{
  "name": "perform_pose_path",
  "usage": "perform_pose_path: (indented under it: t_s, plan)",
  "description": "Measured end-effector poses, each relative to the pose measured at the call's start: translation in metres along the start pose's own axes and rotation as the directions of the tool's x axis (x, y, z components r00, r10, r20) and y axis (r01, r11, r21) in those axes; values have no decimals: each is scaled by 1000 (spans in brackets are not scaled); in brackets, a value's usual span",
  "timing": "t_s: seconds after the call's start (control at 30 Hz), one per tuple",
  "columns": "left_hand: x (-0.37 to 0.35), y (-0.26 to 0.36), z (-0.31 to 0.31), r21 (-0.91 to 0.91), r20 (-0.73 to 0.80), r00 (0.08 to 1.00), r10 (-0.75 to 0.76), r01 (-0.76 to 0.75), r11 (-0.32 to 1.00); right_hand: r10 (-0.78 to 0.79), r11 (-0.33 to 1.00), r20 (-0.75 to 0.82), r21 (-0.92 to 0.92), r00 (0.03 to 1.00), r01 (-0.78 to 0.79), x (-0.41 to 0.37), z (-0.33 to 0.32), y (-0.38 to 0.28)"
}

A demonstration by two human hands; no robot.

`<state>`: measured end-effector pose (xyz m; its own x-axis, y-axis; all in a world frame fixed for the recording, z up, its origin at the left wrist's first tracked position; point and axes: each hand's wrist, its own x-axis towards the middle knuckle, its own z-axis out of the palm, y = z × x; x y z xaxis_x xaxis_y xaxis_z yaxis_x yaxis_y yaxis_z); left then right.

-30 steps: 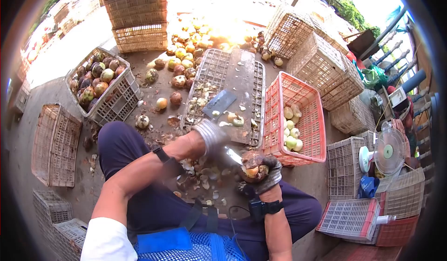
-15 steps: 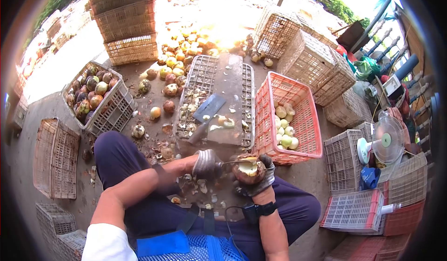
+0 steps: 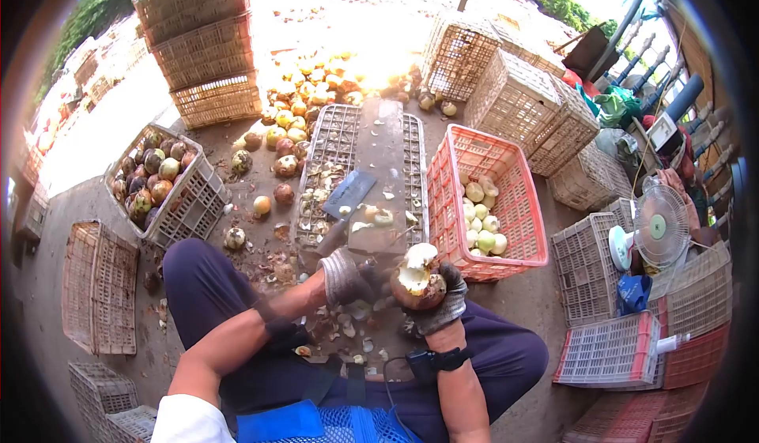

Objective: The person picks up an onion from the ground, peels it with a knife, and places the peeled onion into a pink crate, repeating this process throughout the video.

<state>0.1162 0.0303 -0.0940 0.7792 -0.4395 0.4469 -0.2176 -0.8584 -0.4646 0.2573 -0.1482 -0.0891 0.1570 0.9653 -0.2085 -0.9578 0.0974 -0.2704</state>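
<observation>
My gloved right hand point(image 3: 444, 299) grips a round brown fruit point(image 3: 417, 291) from its right side; the fruit's top is cut away, showing white flesh. Just left of it is my gloved left hand point(image 3: 345, 278), its fingers curled round a slim tool that is blurred and hard to make out. Beyond my hands a worn board point(image 3: 380, 147) lies across an upturned grey crate point(image 3: 334, 136). A cleaver point(image 3: 350, 193) rests on the board's left part, near pale peel pieces. To the right, a red crate point(image 3: 506, 198) holds several peeled white fruits point(image 3: 482, 214).
A pale crate point(image 3: 195, 198) of unpeeled fruits stands at the left, with loose fruits point(image 3: 296, 115) on the ground behind it. Stacked crates point(image 3: 202, 40) rise at the back left. More crates point(image 3: 514, 95) and a fan point(image 3: 661, 228) are on the right.
The white flesh on the fruit now stands up higher, partly loosened from the brown skin. My left hand has drawn slightly away from it. The camera view has tilted a little.
</observation>
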Motion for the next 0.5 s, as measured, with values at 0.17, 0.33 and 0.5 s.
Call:
perform_pose_path:
  t_s: [0.17, 0.33, 0.5]
  plan:
    - [-2, -18, -8, -586, 179, 915, -360, 394, 708, -70, 994, -116, -92, 991, 59, 11, -31, 3]
    - [14, -19, -15, -839, 486, 613, -623, 528, -135, -40, 999, -138, 5, 990, 41, 13, -20, 17]
    - [8, -10, 9, -757, 273, 751, -601, 553, 347, -2, 1000, -68, -11, 998, 2, 14, 9, 34]
